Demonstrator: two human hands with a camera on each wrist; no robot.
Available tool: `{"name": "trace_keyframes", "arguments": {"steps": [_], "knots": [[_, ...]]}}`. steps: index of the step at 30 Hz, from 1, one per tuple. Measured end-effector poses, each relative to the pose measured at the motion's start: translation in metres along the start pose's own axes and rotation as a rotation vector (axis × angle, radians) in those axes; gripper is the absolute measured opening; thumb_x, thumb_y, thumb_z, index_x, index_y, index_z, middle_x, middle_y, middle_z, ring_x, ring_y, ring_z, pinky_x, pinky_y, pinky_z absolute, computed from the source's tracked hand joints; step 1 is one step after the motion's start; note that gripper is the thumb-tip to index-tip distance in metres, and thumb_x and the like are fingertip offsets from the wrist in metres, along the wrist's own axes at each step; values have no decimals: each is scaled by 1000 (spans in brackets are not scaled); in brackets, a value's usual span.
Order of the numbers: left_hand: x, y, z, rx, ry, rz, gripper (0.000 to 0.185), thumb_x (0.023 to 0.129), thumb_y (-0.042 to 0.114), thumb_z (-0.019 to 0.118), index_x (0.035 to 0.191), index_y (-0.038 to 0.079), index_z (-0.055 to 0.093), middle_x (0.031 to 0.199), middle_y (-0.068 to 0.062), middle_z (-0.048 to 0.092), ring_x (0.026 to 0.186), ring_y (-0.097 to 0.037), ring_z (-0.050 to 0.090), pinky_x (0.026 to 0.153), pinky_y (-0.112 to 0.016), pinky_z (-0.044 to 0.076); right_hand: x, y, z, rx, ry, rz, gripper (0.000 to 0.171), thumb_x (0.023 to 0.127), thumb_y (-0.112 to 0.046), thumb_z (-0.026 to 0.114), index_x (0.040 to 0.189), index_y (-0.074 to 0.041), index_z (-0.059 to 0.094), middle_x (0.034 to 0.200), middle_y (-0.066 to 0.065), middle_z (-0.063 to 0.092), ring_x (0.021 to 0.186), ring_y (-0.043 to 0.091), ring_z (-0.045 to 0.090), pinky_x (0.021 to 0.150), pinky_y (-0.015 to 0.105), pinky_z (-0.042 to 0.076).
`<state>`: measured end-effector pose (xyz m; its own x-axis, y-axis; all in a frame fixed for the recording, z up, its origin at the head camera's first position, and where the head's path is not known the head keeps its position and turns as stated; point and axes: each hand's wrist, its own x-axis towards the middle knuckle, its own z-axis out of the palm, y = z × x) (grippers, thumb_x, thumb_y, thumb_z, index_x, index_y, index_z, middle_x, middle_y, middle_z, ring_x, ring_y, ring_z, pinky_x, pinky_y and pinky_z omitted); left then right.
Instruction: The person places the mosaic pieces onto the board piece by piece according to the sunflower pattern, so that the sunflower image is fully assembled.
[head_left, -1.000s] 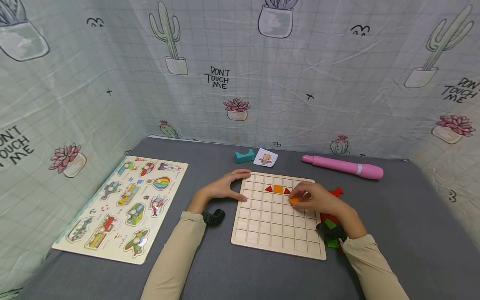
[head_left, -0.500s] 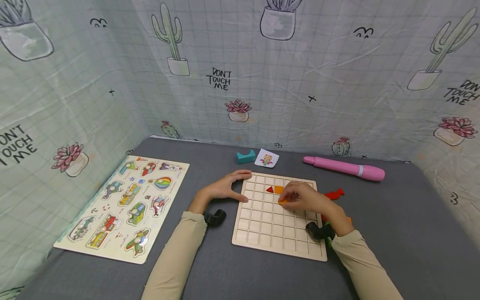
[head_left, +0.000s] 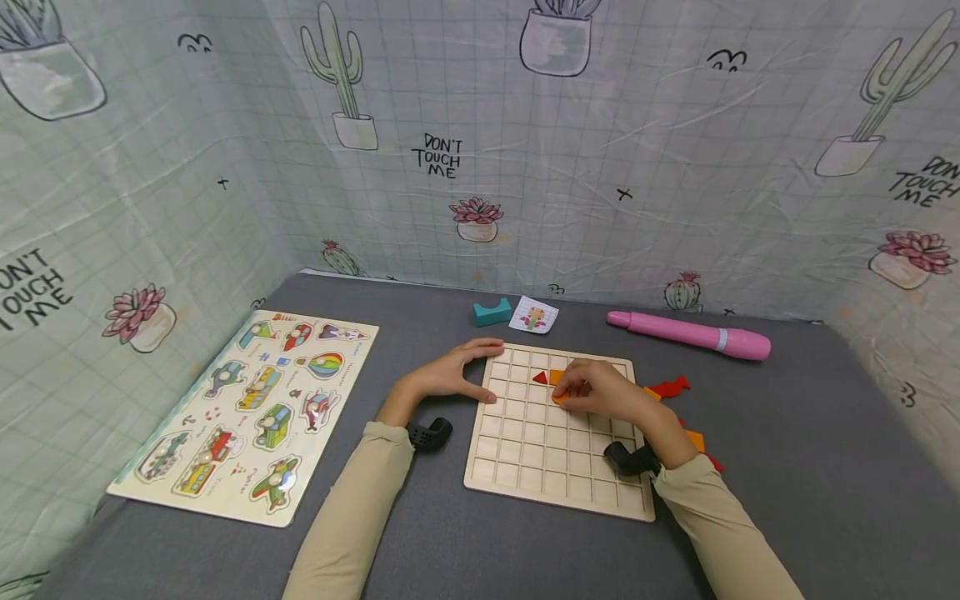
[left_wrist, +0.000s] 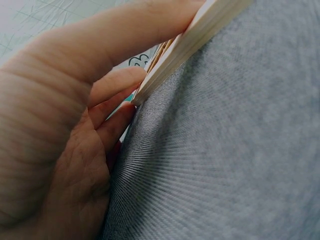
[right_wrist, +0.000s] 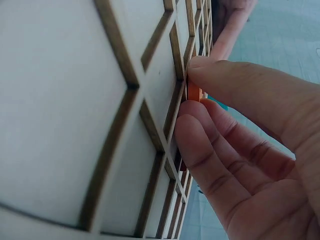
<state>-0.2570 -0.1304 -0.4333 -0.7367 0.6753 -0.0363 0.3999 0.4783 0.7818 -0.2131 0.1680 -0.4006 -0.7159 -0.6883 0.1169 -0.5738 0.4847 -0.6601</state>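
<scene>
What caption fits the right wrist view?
Right hand pinches an orange piece against the wooden grid board.

Vehicle puzzle (head_left: 251, 412) at left; pink pen (head_left: 687, 334), teal block (head_left: 491, 312) behind.

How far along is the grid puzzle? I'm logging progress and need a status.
Barely begun. Done: a red triangle piece and an orange square piece sit in the wooden grid board. In hand: the right hand pinches an orange piece at a cell; the left hand steadies the board's edge. Left: most cells are empty, and loose red and orange pieces wait beside it.
</scene>
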Motion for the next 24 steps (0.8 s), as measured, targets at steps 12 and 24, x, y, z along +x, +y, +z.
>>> {"name": "trace_keyframes", "arguments": {"steps": [12, 24], "knots": [[0, 2, 0, 11, -4, -11, 82, 80, 22, 82, 149, 10, 41, 159, -2, 26, 149, -22, 17, 118, -48, 18, 0, 0, 0, -1, -3, 30, 6, 85, -3, 74, 90, -2, 74, 90, 7, 63, 76, 17, 54, 67, 25, 48], [-1, 3, 0, -11, -7, -6, 82, 80, 20, 81, 149, 9, 40, 159, -4, 26, 149, -24, 17, 118, -49, 18, 1, -2, 1, -40, 0, 10, 6, 85, -2, 73, 91, -2, 73, 91, 8, 63, 74, 15, 54, 65, 26, 48]]}}
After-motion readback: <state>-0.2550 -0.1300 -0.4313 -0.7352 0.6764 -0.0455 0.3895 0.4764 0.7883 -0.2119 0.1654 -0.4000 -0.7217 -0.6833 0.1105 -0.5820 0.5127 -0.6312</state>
